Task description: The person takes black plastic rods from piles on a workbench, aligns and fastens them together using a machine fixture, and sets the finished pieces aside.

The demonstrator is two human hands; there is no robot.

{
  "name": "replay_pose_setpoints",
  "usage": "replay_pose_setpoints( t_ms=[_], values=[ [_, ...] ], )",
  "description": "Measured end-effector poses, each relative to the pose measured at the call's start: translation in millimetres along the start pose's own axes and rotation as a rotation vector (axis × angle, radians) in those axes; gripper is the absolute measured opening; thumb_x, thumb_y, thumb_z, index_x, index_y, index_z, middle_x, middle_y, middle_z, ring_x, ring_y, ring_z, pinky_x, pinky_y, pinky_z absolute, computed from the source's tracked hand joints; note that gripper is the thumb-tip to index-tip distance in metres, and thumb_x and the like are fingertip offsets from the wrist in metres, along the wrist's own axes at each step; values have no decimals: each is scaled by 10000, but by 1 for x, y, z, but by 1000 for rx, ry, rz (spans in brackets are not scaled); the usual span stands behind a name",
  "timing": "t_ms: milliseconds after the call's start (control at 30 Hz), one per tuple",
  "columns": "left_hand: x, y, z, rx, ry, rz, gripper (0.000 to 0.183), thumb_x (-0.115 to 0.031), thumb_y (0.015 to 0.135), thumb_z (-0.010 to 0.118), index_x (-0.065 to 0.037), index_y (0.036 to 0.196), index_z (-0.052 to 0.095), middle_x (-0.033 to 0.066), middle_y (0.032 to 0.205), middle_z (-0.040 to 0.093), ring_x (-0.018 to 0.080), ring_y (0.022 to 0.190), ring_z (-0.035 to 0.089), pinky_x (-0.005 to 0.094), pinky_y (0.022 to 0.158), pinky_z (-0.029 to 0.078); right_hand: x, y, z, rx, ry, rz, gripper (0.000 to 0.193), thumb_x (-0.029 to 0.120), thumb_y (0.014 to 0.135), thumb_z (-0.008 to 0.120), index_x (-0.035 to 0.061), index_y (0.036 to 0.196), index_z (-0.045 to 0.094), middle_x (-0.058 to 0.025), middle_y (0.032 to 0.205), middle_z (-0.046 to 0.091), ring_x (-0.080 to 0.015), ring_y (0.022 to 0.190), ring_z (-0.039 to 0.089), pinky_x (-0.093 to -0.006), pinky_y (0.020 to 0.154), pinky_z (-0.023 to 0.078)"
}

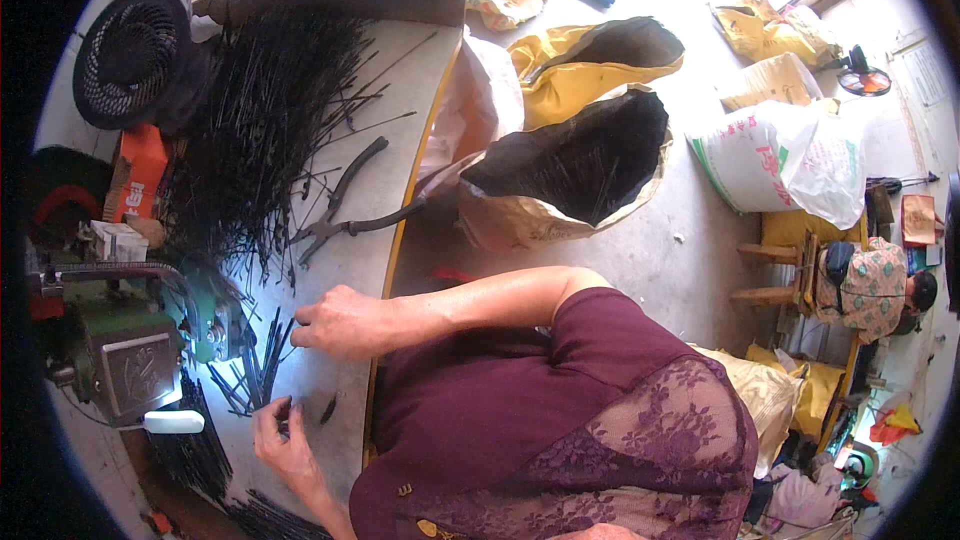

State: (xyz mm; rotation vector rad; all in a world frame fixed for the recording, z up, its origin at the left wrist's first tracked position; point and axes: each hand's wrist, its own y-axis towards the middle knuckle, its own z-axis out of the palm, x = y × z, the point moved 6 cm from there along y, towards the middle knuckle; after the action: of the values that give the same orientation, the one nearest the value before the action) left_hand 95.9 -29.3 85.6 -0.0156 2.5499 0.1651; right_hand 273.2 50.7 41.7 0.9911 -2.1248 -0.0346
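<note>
My right hand [345,322] is over the table with its fingers pinched on the end of a thin black rod [288,332]. Below it in the view, my left hand [283,440] has curled fingers beside the lower ends of several short black rods [262,365]. Whatever lies between its thumb and fingers is too dark to make out. These rods rest under the lit head of a green machine [130,365]. A long-handled pair of pliers [335,220] lies spread on the table [385,70], beyond my right hand. One small dark piece [329,410] lies close to my left hand.
A large tangled pile of black rods [265,110] covers the far tabletop, near a black fan [135,52] and an orange box [140,175]. More rods [190,450] lie beneath the machine. Open sacks [570,165] stand beside the table. Another person [865,285] sits at the far right.
</note>
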Motion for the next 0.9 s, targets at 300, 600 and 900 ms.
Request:
replay_pose_setpoints(
  t_ms=[300,600,900],
  values=[
    [14,-6,11,113,45,36,164,21,786,621,23,949,617,141,866,558,298,807,560,370,739,452,-14,0,14,-92,135,61,161,156,817,575,85,952,627,-141,855,601,-344,730,633,-455,633,510],
    [7,4,4,-305,318,105,189,-45,842,604,18,1020,610,157,996,585,328,948,548,426,816,423,-13,-3,10,-176,142,19,176,135,817,578,73,977,613,-125,775,569,-337,651,604,-446,574,485],
    [56,11,8,-180,254,-61,187,-85,866,587,24,1016,619,169,939,598,342,900,549,437,810,425,-16,-1,12,-108,137,65,205,164,827,559,112,1019,610,-128,820,586,-346,705,626,-451,623,511]
  ],
)
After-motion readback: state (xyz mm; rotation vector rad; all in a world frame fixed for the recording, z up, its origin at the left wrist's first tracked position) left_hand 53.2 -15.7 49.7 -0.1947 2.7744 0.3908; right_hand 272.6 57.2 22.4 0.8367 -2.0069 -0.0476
